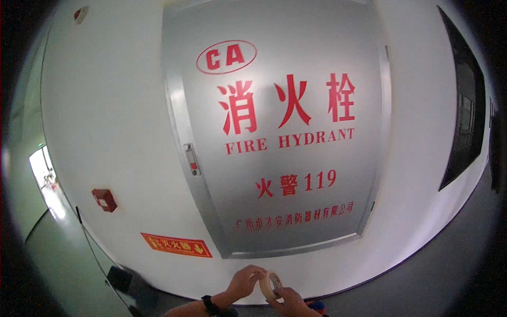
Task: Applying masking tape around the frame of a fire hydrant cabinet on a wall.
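Low in the view, in front of a white wall, both hands are on a roll of pale masking tape (268,286). My left hand (243,282), with a black band at the wrist, pinches the roll's upper left edge with its fingertips. My right hand (289,302) grips the lower right side, with fingers at the core's opening. Whether a strip is lifted from the roll cannot be told. Beyond and above the hands is a closed fire hydrant cabinet door (285,158), silver-grey with red lettering. Its latch (192,159) sits on the left edge.
A red alarm box (104,199) and a red-and-yellow sign (176,245) are on the wall at left. A black object (119,279) stands on the floor near a thin pole (99,261). A dark panel (467,103) is at right.
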Available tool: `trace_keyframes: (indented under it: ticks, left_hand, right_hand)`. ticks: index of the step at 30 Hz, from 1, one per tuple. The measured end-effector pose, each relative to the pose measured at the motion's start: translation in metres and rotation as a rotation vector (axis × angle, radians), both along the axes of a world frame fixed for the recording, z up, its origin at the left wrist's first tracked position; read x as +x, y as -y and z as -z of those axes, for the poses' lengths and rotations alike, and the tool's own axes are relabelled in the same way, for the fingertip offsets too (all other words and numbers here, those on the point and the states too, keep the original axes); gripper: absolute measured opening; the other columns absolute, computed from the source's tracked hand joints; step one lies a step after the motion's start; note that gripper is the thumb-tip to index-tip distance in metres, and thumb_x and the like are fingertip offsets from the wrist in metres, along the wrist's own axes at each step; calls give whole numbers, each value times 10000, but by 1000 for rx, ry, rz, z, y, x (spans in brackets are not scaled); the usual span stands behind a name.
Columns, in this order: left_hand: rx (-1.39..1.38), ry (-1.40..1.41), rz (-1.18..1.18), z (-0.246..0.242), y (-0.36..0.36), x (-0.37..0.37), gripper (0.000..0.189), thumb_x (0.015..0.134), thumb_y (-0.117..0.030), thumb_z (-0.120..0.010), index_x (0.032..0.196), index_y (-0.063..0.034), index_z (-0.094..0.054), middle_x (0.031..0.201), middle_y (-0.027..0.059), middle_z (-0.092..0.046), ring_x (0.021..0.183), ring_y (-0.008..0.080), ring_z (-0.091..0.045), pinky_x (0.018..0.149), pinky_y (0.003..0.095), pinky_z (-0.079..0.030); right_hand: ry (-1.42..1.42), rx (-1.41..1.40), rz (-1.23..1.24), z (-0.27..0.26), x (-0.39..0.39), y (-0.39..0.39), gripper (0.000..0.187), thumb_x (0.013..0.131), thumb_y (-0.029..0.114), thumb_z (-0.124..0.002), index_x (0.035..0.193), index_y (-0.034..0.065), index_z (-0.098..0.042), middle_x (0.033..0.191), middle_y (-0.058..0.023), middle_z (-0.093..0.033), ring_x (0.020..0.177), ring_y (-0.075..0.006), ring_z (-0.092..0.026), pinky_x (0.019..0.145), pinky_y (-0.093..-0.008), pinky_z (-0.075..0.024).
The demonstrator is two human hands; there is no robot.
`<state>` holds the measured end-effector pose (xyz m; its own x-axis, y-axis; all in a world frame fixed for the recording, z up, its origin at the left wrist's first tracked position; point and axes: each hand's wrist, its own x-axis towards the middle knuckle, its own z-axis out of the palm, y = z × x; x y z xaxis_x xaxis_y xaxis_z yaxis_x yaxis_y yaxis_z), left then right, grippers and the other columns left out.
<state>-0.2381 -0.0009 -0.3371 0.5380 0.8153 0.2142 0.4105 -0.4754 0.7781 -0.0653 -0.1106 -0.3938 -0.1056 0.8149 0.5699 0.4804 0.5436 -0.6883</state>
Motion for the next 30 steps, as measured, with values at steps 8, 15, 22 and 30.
trace_keyframes:
  ticks: [8, 15, 22, 30]
  left_hand:
    - [69, -48, -188, 8, 31, -24, 144, 954, -113, -516, 997, -35, -629, 1036, 139, -647, 960, 303, -631, 833, 390, -505]
    - [-60, -115, -141, 1, 14, -59, 219, 957, -204, -540, 1046, -31, -640, 1030, 138, -668, 903, 293, -643, 794, 361, -513]
    - [-179, -243, 71, -30, -24, -104, 259, 932, -269, -601, 1096, -86, -684, 1103, 81, -680, 983, 236, -654, 876, 334, -527]
    - [-26, -247, 62, -122, -91, -165, 252, 949, -283, -569, 1054, -99, -706, 1030, 85, -698, 891, 209, -669, 783, 304, -540]
  right_hand:
    - [-82, -586, -83, -7, -20, -14, 340, 885, 327, -636, 1021, 17, -614, 914, -183, -657, 859, -333, -629, 763, -412, -485]
    - [-224, -736, -143, -24, -43, -2, 361, 891, 350, -641, 1054, 29, -611, 929, -164, -659, 837, -324, -622, 712, -421, -480]
    - [-233, -582, -95, 0, -102, -17, 352, 926, 352, -594, 990, 6, -608, 826, -117, -672, 717, -210, -639, 657, -384, -510]
    - [-241, -302, -24, -49, -174, -56, 388, 891, 376, -652, 998, 7, -597, 841, -104, -625, 742, -197, -575, 665, -379, -467]
